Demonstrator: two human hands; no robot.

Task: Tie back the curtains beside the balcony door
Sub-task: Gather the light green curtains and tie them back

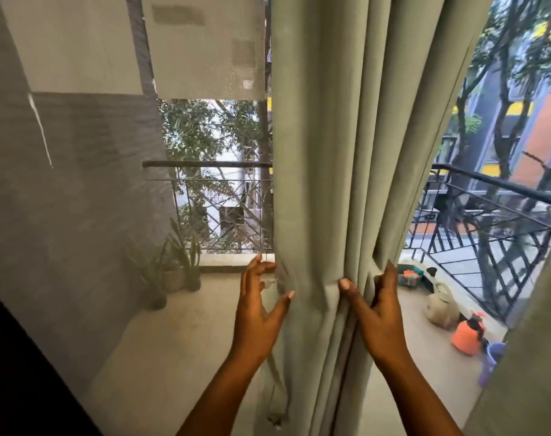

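Observation:
A sage-green curtain [337, 152] hangs in folds down the middle of the head view, gathered into a bunch at waist height. My left hand [257, 306] is at the bunch's left edge, fingers spread, thumb touching the cloth. My right hand [378, 306] pinches the folds on the bunch's right side, thumb in front and fingers behind. A thin cord or tie [275, 404] dangles below my left hand along the curtain's left edge. A second green curtain panel [532, 357] shows at the far right.
A sheer mesh screen [79, 184] covers the left half. Beyond lie the balcony floor, potted plants [173, 272], a black railing [494, 221], and an orange sprayer [466, 336] with other items on the right.

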